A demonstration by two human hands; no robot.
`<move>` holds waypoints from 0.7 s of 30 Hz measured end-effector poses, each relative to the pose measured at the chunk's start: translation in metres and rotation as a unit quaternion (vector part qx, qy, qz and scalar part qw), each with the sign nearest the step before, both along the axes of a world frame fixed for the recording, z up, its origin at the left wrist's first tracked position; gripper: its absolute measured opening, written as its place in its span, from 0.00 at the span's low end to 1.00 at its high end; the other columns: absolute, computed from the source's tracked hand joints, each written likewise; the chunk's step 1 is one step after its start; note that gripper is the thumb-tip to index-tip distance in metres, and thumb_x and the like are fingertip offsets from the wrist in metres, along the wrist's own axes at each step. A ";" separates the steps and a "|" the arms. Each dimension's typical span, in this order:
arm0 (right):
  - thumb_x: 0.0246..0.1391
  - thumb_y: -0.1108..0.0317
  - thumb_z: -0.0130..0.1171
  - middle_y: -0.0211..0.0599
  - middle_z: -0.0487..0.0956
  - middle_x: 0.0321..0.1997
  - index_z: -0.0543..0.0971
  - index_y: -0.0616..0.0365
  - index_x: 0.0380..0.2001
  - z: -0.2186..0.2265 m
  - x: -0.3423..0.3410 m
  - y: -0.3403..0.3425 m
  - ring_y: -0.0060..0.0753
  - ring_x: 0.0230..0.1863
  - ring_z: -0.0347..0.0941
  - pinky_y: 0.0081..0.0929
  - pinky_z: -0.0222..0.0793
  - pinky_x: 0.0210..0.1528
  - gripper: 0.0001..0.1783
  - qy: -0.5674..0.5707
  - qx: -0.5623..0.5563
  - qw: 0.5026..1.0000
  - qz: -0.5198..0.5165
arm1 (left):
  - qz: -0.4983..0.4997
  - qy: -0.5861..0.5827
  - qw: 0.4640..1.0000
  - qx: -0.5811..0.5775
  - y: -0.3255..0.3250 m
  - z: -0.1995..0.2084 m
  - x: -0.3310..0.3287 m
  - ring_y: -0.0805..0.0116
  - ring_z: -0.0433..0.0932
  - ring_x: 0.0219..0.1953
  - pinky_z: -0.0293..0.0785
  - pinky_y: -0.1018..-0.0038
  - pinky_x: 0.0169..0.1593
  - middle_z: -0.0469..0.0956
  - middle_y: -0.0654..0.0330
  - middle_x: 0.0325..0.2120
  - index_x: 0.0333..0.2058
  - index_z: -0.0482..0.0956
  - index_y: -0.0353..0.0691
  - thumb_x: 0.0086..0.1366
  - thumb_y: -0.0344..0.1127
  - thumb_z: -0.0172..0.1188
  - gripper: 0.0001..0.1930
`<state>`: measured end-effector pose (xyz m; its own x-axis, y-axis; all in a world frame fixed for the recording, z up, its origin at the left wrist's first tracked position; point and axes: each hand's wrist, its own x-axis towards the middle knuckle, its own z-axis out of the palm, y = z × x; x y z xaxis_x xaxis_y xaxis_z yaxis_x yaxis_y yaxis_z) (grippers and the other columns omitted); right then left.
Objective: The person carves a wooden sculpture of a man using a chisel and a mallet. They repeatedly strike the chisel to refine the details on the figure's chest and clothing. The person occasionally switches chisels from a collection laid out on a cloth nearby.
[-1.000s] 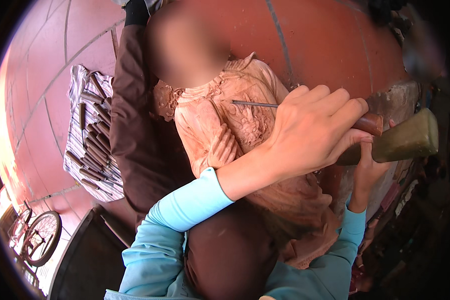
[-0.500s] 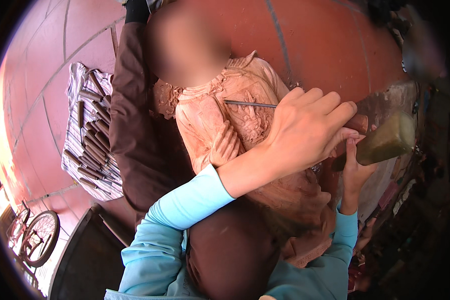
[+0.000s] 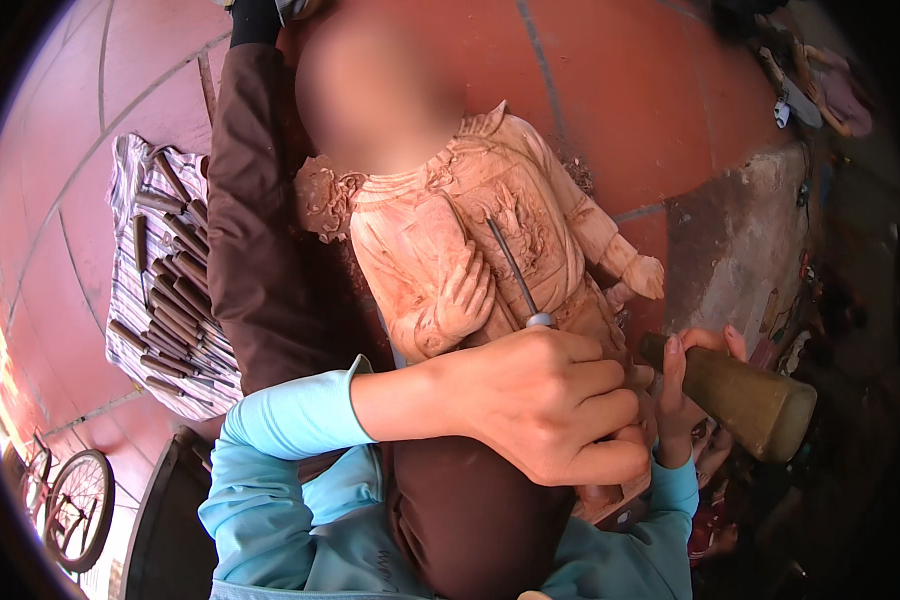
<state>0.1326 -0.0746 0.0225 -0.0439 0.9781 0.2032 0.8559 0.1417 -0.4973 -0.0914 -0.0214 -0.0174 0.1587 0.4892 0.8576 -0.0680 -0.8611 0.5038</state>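
Note:
A carved reddish-brown wooden figure (image 3: 410, 240) lies on its back between my legs, with draped robes and a hand carved on its chest. My left hand (image 3: 560, 400) is wrapped round the handle of a chisel (image 3: 513, 268). The chisel's thin steel shank slants up and left, its tip at the relief on the figure's chest; whether it touches cannot be made out. At the right, my right hand (image 3: 678, 385) has its fingers curled round a greenish-brown wooden mallet (image 3: 755, 405), whose thick end points right and down, apart from the chisel.
Several dark-handled carving tools (image 3: 175, 290) lie on a striped cloth (image 3: 125, 250) to the left, beyond my outstretched leg (image 3: 260, 200). Wood chips lie on the red tiled floor (image 3: 650, 110). A bicycle (image 3: 75, 510) stands at the lower left, near a dark curved object (image 3: 165, 530).
My left hand has moved down and left, swinging the chisel from nearly level to a steep slant. My right hand has lowered with the mallet, whose thick end now points down and right.

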 end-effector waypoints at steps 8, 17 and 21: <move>0.48 0.83 0.59 0.35 0.73 0.33 0.56 0.56 0.56 0.029 -0.021 -0.011 0.35 0.31 0.70 0.29 0.66 0.40 0.34 -0.114 0.051 0.985 0.119 | -0.046 -0.086 0.995 0.005 0.003 -0.006 -0.019 0.75 0.61 0.11 0.53 0.79 0.14 0.56 0.69 0.11 0.12 0.61 0.43 0.54 0.26 0.63 0.19; 0.47 0.90 0.51 0.41 0.68 0.34 0.50 0.44 0.62 0.050 -0.046 -0.008 0.36 0.28 0.65 0.36 0.65 0.33 0.43 -0.045 0.075 0.963 0.256 | -0.118 -0.131 0.984 0.031 0.006 -0.016 -0.038 0.73 0.61 0.11 0.54 0.78 0.13 0.56 0.68 0.12 0.12 0.61 0.42 0.53 0.24 0.61 0.18; 0.46 0.90 0.50 0.41 0.68 0.33 0.51 0.42 0.61 0.056 -0.059 -0.008 0.36 0.26 0.64 0.37 0.64 0.31 0.43 -0.079 0.101 0.955 0.266 | -0.140 -0.123 0.982 0.036 0.006 -0.017 -0.041 0.73 0.62 0.11 0.55 0.77 0.13 0.57 0.67 0.12 0.13 0.62 0.42 0.52 0.24 0.62 0.17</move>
